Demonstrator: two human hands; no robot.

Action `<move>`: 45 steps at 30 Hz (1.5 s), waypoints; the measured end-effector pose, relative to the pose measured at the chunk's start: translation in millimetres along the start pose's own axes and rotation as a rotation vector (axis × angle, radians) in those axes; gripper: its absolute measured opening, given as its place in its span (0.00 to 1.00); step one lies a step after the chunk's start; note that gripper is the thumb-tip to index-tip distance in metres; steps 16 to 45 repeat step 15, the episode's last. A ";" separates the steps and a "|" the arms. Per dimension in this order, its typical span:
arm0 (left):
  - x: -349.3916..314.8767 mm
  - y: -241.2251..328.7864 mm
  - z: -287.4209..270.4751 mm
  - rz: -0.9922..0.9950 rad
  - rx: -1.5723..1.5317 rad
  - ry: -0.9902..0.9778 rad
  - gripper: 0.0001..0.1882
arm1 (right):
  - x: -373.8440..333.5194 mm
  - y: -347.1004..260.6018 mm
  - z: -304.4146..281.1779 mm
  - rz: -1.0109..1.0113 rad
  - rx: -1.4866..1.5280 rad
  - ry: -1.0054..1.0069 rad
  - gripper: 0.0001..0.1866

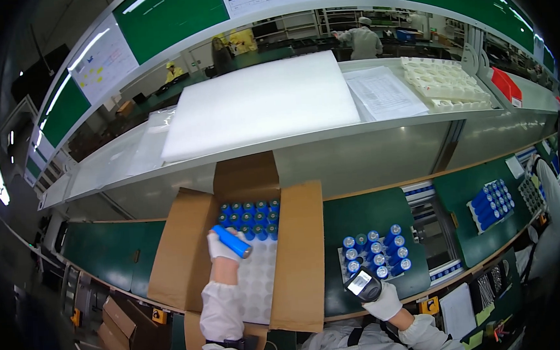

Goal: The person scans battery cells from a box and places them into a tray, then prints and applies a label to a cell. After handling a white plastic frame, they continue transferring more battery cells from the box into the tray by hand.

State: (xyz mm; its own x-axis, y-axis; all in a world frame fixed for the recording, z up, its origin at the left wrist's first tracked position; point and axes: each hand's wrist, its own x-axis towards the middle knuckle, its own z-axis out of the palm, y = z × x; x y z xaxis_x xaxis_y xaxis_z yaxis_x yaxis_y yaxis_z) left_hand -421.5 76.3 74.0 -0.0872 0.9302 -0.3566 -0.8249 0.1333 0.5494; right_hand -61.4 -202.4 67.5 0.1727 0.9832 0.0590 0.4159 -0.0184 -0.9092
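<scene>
White gloves on both hands: left hand (223,248), right hand (383,305). White long sleeves w/ gathered elastic cuffs. Dark straps over the white top at the chest.

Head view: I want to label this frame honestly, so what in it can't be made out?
- Left hand: its fingers wrap the blue cylindrical cell, hiding the cell's middle.
- Cardboard box: the left forearm covers part of the white tray inside.
- Handheld scanner in the right hand: its screen is too small to read.
- Papers on the shelf: print too small and blurred.
</scene>
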 end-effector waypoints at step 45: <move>-81.4 -200.5 126.1 -0.197 0.614 -0.034 0.19 | 29.7 -2.9 -32.1 -0.088 -0.036 -0.181 0.19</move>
